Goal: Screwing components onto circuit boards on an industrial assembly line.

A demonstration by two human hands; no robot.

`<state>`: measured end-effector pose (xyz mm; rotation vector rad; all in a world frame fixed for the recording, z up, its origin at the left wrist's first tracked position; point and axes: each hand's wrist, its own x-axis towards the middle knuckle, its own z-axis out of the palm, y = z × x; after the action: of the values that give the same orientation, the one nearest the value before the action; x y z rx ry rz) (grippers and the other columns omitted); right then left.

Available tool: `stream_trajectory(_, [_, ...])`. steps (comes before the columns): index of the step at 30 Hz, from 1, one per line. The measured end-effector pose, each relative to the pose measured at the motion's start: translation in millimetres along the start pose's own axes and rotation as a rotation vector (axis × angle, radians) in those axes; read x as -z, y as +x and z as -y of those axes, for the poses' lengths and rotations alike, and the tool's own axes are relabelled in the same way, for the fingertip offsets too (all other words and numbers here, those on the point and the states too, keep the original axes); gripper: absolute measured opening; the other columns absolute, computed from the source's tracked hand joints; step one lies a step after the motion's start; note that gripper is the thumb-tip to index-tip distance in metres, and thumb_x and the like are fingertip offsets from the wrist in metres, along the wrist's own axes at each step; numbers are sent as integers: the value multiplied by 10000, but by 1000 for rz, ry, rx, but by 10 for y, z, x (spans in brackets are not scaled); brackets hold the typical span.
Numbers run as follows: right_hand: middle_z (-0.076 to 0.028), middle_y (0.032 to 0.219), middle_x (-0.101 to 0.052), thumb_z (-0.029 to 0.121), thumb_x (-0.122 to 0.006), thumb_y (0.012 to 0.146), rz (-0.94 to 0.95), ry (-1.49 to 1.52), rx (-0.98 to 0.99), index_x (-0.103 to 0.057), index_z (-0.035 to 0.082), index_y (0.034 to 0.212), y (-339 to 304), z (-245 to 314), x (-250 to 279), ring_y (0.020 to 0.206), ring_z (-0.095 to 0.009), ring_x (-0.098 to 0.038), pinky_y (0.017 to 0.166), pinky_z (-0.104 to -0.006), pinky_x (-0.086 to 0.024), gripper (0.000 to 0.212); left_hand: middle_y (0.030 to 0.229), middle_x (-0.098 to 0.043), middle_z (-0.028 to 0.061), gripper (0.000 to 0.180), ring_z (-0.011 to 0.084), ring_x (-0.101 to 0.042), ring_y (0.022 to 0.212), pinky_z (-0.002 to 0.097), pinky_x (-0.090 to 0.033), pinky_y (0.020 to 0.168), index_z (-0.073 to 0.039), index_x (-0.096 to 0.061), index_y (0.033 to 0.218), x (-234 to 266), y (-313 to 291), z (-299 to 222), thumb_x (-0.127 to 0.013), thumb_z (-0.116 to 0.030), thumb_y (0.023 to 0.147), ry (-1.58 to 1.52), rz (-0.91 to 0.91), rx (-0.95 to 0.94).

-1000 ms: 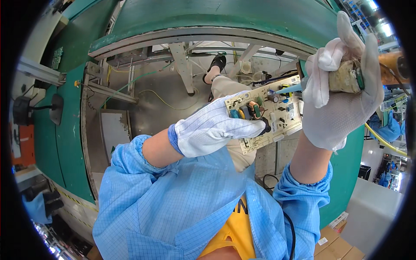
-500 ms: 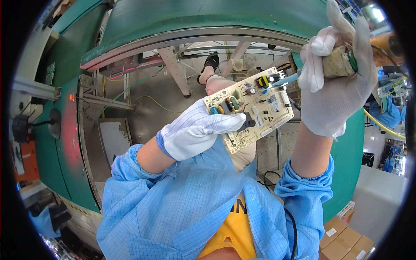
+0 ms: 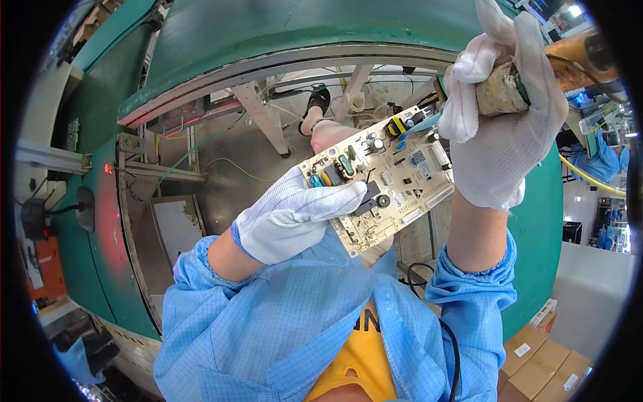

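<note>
My left hand (image 3: 288,211), in a white glove, grips a cream circuit board (image 3: 395,187) by its left edge, the thumb over the top near a black part. Capacitors, a yellow-and-black transformer (image 3: 396,126) and connectors stand on the board, which is held tilted in the air. At the board's upper right corner is my gloved right hand (image 3: 499,127), closed around a tool wrapped in worn beige material (image 3: 501,90). A pale blue tip (image 3: 429,124) sticks out from that hand toward the board's corner; whether it touches cannot be made out.
Green-topped benches (image 3: 301,30) with metal frames run along the far side and left. An orange-brown cylinder (image 3: 576,60) with a cable lies beyond my right hand. Cardboard boxes (image 3: 542,362) stand at lower right. A yellow hose (image 3: 589,175) hangs at right.
The board has shifted slightly left and down, coming nearer with my left hand. My right hand and its tool have also moved left, keeping the tip by the board's upper right corner.
</note>
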<state>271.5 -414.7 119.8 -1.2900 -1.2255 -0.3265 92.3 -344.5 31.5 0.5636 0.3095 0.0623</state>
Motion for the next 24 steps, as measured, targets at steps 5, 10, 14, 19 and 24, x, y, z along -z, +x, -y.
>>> stream_trajectory(5, [-162, 877, -617, 122, -395, 1001, 36, -21, 13, -556, 0, 1277, -8, 6, 44, 656, -149, -567, 498, -247, -506, 342, 1190, -625, 143, 479, 224, -636, 1063, 367, -525, 936, 24, -479, 1316, -23, 38, 31, -643, -66, 875, -73, -25, -25])
stream_trajectory(10, [-145, 838, -605, 120, -388, 1002, 76, -38, 24, -556, -7, 1274, -19, 8, 68, 655, -148, -564, 496, -243, -502, 344, 1193, -621, 159, 489, 238, -637, 1070, 376, -535, 929, 31, -467, 1321, 33, 71, 44, -644, -74, 877, -74, -21, -53])
stream_trajectory(14, [-132, 806, -596, 117, -382, 1003, 110, -51, 32, -556, -13, 1272, -28, 7, 83, 654, -147, -562, 494, -240, -500, 346, 1195, -618, 102, 439, 177, -610, 1101, 317, -483, 979, 10, -514, 1301, 28, 52, -28, -650, -83, 894, -79, -5, -19])
stream_trajectory(19, [-135, 819, -598, 111, -390, 997, 102, -51, 54, -552, -14, 1276, -32, -35, 94, 648, -144, -560, 492, -237, -496, 346, 1187, -619, 133, 408, 211, -619, 1096, 343, -512, 954, 26, -518, 1275, 27, 27, -39, -635, -91, 902, -135, -40, -58])
stream_trajectory(24, [-138, 835, -601, 102, -399, 989, 91, -51, 83, -548, -15, 1280, -33, -69, 87, 640, -140, -559, 491, -234, -491, 347, 1188, -613, 189, 414, 273, -644, 1064, 399, -559, 912, 48, -481, 1277, 152, 20, 43, -606, -114, 917, -107, -84, -95])
